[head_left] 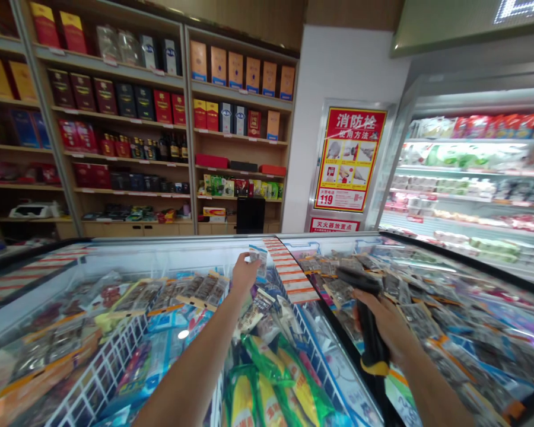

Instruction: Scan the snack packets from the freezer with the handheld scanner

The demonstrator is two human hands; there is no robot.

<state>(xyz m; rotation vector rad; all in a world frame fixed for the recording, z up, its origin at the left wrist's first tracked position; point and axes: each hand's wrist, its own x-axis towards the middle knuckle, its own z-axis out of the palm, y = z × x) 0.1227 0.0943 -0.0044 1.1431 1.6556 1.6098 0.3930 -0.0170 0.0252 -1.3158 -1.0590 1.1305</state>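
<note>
Shop interior, white-walled chest freezer (133, 256) below hands. Left hand (244, 274) pinches small blue-and-clear plastic packet (260, 256), up beyond green-and-yellow corn packs (267, 394), apparently keeping it separate. Right hand (385, 325) grasps black-and-yellow gun-shaped scanner (368, 329) by handle, likely for aim.

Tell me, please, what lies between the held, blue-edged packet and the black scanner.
Head view: an orange-striped white strip, a black rim, brown packets.
</note>
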